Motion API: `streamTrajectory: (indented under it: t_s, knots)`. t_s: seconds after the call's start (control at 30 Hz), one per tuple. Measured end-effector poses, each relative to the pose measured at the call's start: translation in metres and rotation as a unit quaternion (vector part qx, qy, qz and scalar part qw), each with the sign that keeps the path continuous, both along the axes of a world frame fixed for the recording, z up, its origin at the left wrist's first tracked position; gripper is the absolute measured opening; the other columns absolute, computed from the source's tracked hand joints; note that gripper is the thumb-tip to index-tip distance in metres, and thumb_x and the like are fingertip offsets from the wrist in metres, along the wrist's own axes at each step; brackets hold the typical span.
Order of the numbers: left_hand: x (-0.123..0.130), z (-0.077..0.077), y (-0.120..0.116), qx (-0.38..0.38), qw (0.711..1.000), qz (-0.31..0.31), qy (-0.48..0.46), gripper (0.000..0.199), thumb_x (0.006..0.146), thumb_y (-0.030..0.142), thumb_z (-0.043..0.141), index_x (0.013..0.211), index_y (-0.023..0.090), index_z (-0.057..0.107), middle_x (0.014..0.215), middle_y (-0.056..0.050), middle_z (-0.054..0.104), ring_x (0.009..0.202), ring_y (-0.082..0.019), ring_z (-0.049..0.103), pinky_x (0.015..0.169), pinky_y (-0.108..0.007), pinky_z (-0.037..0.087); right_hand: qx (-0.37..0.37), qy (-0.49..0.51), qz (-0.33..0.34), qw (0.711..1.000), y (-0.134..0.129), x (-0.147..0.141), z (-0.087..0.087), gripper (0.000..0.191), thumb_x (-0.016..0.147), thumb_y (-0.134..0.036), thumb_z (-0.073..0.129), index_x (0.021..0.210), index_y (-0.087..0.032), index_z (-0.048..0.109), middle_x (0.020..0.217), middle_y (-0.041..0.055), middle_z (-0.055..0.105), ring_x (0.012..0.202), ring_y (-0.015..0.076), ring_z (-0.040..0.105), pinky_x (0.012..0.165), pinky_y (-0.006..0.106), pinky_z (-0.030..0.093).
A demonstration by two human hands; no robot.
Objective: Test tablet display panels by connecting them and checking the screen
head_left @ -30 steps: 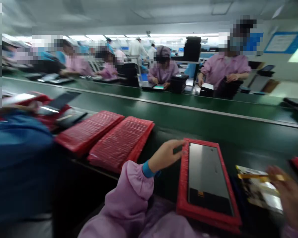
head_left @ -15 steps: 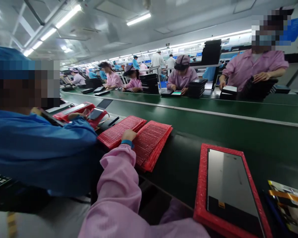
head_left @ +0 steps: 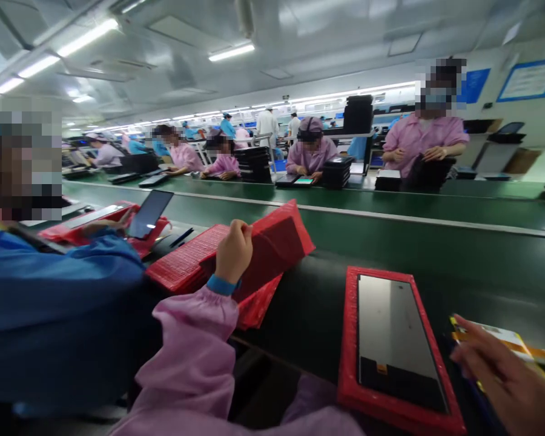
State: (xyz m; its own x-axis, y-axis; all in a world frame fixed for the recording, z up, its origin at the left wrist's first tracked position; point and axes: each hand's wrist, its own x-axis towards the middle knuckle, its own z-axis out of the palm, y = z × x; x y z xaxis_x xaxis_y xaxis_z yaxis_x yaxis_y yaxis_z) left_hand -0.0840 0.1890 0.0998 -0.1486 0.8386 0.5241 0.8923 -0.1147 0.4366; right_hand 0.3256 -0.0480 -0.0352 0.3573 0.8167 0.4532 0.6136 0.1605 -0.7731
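My left hand pinches the edge of a red bubble-wrap bag and holds it tilted up above a pile of similar red bags. Just left of it lies another stack of red bubble-wrap bags. A display panel rests on a red bubble-wrap pad in front of me. At the right edge, my right hand has its fingers stretched out beside a yellow-edged part with an orange flex cable. It partly covers this part, and I see nothing held in it.
On my left a co-worker in a blue sleeve handles a dark panel over red wrap. Across the green conveyor belt, people in pink work beside stacks of black trays. A pale rail runs along the belt.
My left hand has lifted a red bag off the right-hand pile and tilted it up. My right hand has come into view at the right. The view has turned slightly right.
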Motion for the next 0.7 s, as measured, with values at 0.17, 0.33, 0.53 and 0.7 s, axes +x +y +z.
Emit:
streamTrajectory:
  t_s: [0.17,0.33,0.53,0.7]
  knots:
    - [0.059,0.006,-0.053,0.05,0.987,-0.149,0.002,0.016,0.093,0.035,0.039,0.094,0.021,0.048,0.085,-0.004,0.061,0.08,-0.023,0.061,0.072,-0.031,0.044,0.004,0.014,0.095,0.995,0.03,-0.038,0.03,0.034,0.093,-0.045,0.054,0.121,-0.027,0.062,0.105,0.009,0.071,0.085,0.026,0.067,0.07,0.038,0.058]
    - [0.092,-0.003,-0.08,0.048,0.955,-0.291,-0.038,0.016,0.093,0.037,0.039,0.087,0.023,0.046,0.076,0.0,0.057,0.068,-0.018,0.057,0.063,-0.027,0.042,0.051,0.062,0.049,0.996,0.051,-0.053,0.048,0.041,0.081,-0.041,0.066,0.116,-0.02,0.062,0.106,0.011,0.068,0.084,0.0269,0.063,0.074,0.04,0.054]
    - [0.102,-0.012,-0.098,-0.029,0.937,-0.346,-0.044,0.017,0.093,0.035,0.037,0.084,0.024,0.046,0.068,0.003,0.054,0.059,-0.016,0.055,0.059,-0.027,0.04,0.045,0.116,0.097,0.987,0.036,-0.045,0.041,0.039,0.098,-0.047,0.039,0.099,-0.022,0.068,0.078,0.0063,0.071,0.069,0.0242,0.068,0.058,0.034,0.058]
    - [0.109,-0.017,-0.11,-0.047,0.923,-0.38,-0.04,0.014,0.094,0.033,0.037,0.086,0.024,0.046,0.071,0.002,0.057,0.061,-0.016,0.057,0.06,-0.026,0.04,0.033,0.107,0.161,0.981,0.033,-0.045,0.036,0.045,0.087,-0.061,0.062,0.109,-0.023,0.067,0.091,0.0066,0.074,0.078,0.026,0.072,0.064,0.037,0.063]
